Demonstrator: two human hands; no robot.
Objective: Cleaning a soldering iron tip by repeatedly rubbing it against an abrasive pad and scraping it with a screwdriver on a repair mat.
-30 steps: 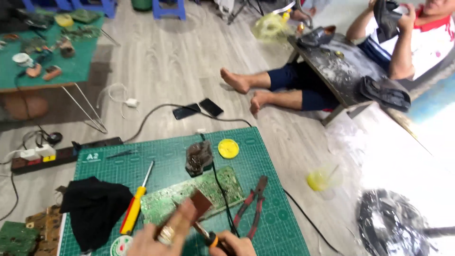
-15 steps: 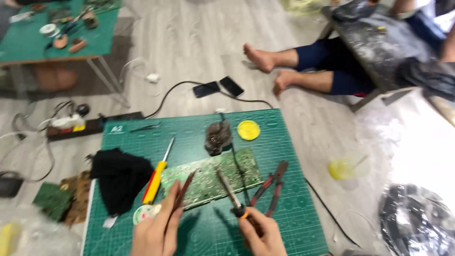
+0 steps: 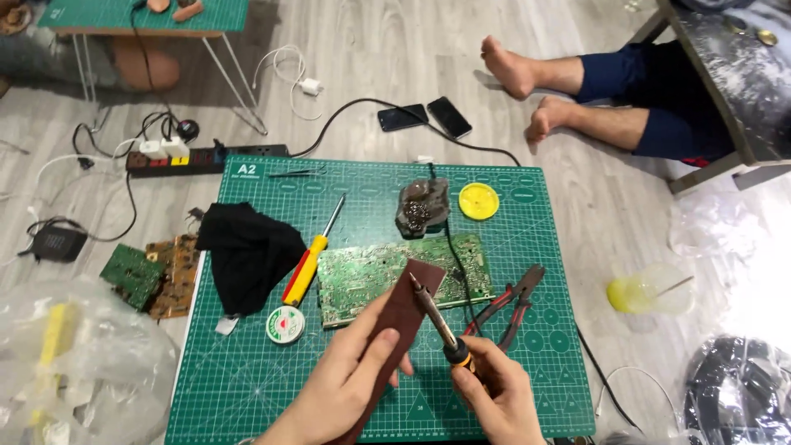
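Sandpaper (image 3: 395, 330), thin and floppy, lay pinched in the left hand (image 3: 350, 383) just below the circuit board (image 3: 395, 276); the right hand (image 3: 494, 391) clasped the rigid soldering iron (image 3: 437, 321) by its insulated handle, tip touching the sheet.

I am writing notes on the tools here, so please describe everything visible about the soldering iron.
The soldering iron is slim, with a dark metal shaft, a pointed tip and a black handle with an orange collar. The right hand grips the handle, tilting the tip up and to the left. The tip rests against the brown sandpaper strip held by the left hand, above the green cutting mat.
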